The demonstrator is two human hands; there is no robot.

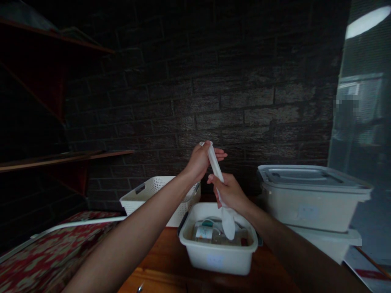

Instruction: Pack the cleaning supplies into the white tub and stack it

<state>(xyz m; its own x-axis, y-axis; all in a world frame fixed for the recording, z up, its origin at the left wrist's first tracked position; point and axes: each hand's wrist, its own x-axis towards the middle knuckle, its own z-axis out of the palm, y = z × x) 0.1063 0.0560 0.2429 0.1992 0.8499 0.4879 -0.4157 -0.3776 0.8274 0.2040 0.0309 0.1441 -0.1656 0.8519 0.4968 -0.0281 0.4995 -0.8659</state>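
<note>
A long white sock-like cloth point(228, 224) hangs between my hands, and its rounded lower end dangles over an open white plastic bin point(219, 258). My left hand point(202, 159) pinches the upper end under its thumb, with the other fingers stretched out behind. Lower down, my right hand point(228, 190) is wrapped round the cloth at mid-length. Inside the bin lie a clear container with a white label point(204, 233) and other things I cannot make out. The cloth hides part of them.
Behind and left of the bin stands a perforated white basket point(134, 198). Two lidded tubs are stacked to the right, the upper one grey-lidded point(308, 203). All rest on a wooden tabletop point(165, 264). A patterned red cloth point(33, 260) lies at left, below a wooden shelf point(67, 160).
</note>
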